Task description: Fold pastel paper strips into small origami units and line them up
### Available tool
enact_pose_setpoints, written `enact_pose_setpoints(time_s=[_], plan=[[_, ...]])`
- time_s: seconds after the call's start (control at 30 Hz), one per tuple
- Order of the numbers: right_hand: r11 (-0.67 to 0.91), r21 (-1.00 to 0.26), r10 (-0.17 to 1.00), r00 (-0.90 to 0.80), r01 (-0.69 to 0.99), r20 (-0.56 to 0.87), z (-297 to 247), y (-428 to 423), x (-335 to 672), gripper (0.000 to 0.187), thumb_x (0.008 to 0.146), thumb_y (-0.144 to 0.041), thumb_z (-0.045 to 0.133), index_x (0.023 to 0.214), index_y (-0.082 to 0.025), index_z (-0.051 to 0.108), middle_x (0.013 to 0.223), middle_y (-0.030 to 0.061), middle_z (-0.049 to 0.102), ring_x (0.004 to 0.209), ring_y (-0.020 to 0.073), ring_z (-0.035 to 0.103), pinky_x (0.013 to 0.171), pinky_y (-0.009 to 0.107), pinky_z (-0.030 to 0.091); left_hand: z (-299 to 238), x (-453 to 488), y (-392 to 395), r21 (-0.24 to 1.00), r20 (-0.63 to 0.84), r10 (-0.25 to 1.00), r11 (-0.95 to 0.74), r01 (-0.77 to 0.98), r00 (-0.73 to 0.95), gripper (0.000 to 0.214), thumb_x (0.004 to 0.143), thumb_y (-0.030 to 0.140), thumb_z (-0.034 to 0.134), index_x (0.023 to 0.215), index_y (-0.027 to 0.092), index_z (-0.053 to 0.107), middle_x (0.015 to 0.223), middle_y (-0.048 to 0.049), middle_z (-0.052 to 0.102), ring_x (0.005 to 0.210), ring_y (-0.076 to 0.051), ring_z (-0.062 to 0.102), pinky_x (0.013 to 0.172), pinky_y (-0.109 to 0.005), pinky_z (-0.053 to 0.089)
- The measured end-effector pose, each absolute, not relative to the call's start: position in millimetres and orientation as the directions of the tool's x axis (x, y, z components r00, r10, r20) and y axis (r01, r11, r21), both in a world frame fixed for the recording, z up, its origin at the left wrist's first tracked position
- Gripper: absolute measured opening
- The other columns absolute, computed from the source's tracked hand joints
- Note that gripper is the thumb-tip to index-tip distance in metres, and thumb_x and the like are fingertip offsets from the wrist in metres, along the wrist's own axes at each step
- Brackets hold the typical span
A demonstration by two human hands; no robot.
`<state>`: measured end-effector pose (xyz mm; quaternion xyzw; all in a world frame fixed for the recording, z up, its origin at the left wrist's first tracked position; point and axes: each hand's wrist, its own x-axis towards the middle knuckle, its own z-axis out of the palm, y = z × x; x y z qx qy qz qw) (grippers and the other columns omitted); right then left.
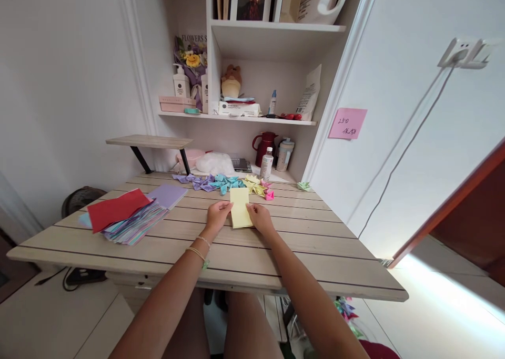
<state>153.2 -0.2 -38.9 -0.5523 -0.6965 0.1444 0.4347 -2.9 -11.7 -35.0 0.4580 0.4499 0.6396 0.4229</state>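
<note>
A pale yellow sheet of paper, folded into a tall rectangle, lies flat on the wooden table. My left hand rests at its left edge with the fingers pressed on the paper. My right hand presses on its lower right edge in the same way. Beyond the sheet runs a row of small folded paper pieces in purple, blue, yellow and pink.
A fanned stack of coloured paper with a red sheet on top lies at the left. A red kettle, a bottle and shelves stand behind the table. A pink note sticks to the right wall. More folded pieces lie on the floor.
</note>
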Motion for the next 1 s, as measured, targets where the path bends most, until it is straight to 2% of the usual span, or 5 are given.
enact_pose_setpoints(time_s=[0.23, 0.43, 0.67, 0.87, 1.0], plan=[[0.329, -0.610, 0.868, 0.022, 0.721, 0.495, -37.7, -2.2, 147.7, 0.036, 0.088, -0.036, 0.033, 0.065, -0.018, 0.054, 0.063, 0.0049, 0.060, 0.054, 0.0145, 0.046, 0.050, 0.024, 0.025, -35.5, -3.0, -11.0, 0.960, 0.184, 0.963, -0.219, -0.174, -0.197, 0.030, 0.056, 0.031, 0.074, 0.077, 0.009, 0.068, 0.072, -0.0097, 0.070, 0.064, -0.018, 0.065, 0.062, -0.030, 0.053], [0.326, -0.663, 0.882, 0.037, 0.674, 0.470, -35.9, -3.5, 148.5, 0.033, 0.086, -0.038, 0.037, 0.069, -0.018, 0.057, 0.061, 0.0038, 0.059, 0.053, 0.0144, 0.047, 0.049, 0.023, 0.027, -34.9, -3.1, -11.7, 0.962, 0.175, 0.962, -0.213, -0.170, -0.212, 0.029, 0.056, 0.030, 0.074, 0.076, 0.009, 0.067, 0.071, -0.0094, 0.070, 0.061, -0.017, 0.064, 0.060, -0.028, 0.053], [0.539, -0.755, 0.842, -0.243, 0.373, 0.481, -22.8, -9.7, 158.0, 0.037, 0.079, -0.021, 0.039, 0.114, -0.020, 0.053, 0.077, 0.0016, 0.066, 0.062, 0.0126, 0.056, 0.056, 0.022, 0.041, -31.5, -12.0, -10.8, 0.946, 0.055, 0.971, -0.126, -0.299, -0.234, 0.026, 0.061, 0.028, 0.071, 0.079, 0.011, 0.065, 0.069, -0.0066, 0.069, 0.058, -0.015, 0.064, 0.057, -0.026, 0.051], [0.549, -0.806, 0.746, -0.563, 0.219, 0.355, -20.3, -10.4, 163.5, 0.026, 0.071, -0.025, 0.053, 0.089, -0.018, 0.070, 0.079, 0.0034, 0.069, 0.074, 0.0173, 0.060, 0.065, 0.026, 0.046, -30.8, -14.4, -11.8, 0.958, 0.045, 0.985, -0.090, -0.273, -0.165, 0.032, 0.059, 0.031, 0.073, 0.083, 0.011, 0.066, 0.075, -0.0076, 0.070, 0.064, -0.016, 0.065, 0.056, -0.024, 0.050], [0.546, -0.811, 0.781, -0.478, 0.210, 0.402, -23.6, -8.8, 161.5, 0.025, 0.070, -0.027, 0.056, 0.087, -0.019, 0.071, 0.083, 0.0038, 0.070, 0.071, 0.0168, 0.060, 0.067, 0.027, 0.045, -27.6, -12.8, -13.0, 0.954, 0.046, 0.991, -0.082, -0.289, -0.129, 0.037, 0.061, 0.036, 0.072, 0.087, 0.011, 0.067, 0.076, -0.0087, 0.070, 0.065, -0.017, 0.065, 0.057, -0.025, 0.051]])
